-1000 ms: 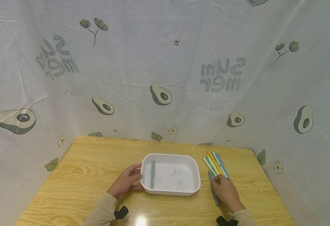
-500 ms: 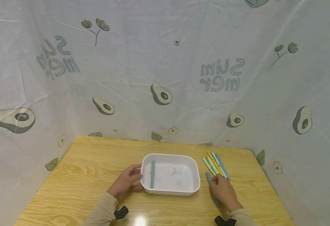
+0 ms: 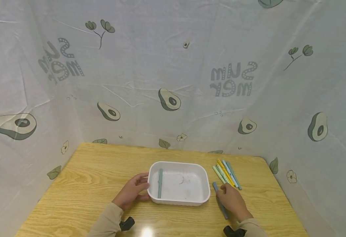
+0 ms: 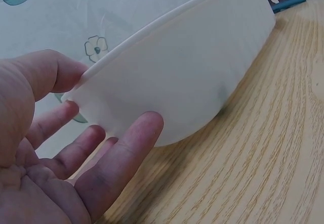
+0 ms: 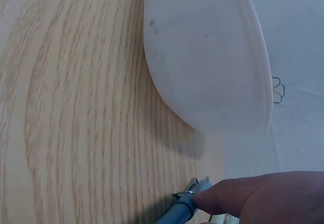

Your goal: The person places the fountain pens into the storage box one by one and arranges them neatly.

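Observation:
A white plastic tray (image 3: pixel 185 184) stands on the table, with one grey-green pen (image 3: pixel 160 183) lying inside near its left wall. My left hand (image 3: pixel 133 190) touches the tray's left end; in the left wrist view its loosely spread fingers (image 4: pixel 119 166) rest by the outer wall and the thumb is at the rim. Right of the tray, my right hand (image 3: pixel 233 200) pinches a blue-grey pen (image 3: pixel 215 187). The right wrist view shows the thumb against this pen's clip end (image 5: pixel 185 204); the other fingers are mostly hidden.
Beyond my right hand lie several pens (image 3: pixel 227 172) side by side, green, yellow, light blue and teal. The wooden table (image 3: pixel 107 164) meets a white printed curtain (image 3: pixel 137 72) at its back and sides.
The right hand has shifted slightly left with the blue-grey pen, whose far end is now closer to the tray. The left hand and tray have stayed in place.

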### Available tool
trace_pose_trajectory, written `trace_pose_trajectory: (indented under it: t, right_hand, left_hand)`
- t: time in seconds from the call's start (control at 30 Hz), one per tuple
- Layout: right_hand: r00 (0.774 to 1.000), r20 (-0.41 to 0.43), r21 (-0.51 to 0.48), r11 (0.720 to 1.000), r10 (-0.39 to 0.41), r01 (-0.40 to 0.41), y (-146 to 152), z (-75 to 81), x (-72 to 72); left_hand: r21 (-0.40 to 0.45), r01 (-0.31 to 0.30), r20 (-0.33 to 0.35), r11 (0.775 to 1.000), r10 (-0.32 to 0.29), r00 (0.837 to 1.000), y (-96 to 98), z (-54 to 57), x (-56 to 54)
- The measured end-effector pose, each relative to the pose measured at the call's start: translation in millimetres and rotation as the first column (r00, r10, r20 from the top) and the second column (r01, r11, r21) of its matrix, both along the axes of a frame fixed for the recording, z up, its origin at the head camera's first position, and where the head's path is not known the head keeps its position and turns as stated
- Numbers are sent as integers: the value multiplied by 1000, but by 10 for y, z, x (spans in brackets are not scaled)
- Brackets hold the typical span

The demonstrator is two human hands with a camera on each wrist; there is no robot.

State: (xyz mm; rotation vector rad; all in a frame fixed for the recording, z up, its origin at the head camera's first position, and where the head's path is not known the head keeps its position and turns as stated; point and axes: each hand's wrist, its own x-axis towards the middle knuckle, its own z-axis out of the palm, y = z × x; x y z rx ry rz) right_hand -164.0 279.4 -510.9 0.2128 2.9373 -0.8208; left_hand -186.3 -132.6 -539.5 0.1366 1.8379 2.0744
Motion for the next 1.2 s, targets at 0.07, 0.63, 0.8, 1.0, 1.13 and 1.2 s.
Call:
trace_pose_trajectory:
  t: [0.07,0.63,0.8,1.0,1.13,1.2]
  right_hand:
    - [1000,-5,-5,1000,8,-8,-5,7,-5]
    - [999,54,-89,996,-7,11,-37,20,13]
    - [997,74,-93,996,-6,13,-3,23,5]
    - [999,45,-127,992,15,-9,48,65,-13]
    - [999,18,-194,981,28,-24,59,119,-44]
    - [999,23,-228,973,36,-29,60,135,-55]
  left_hand:
    - [10,0,9,1000,0,1000,2,-1,-2]
    - [4,0,20,1000,0,1000,-10,17,-3]
    - [10,2,23,1000,-2,1000,-8,10,-9]
    - [13,3,30,1000,-3,1000,0,10,-17]
    - [15,1,27,1000,-1,1000,-3,5,-17]
    - [18,0,31,1000,0,1000,1,2,-17]
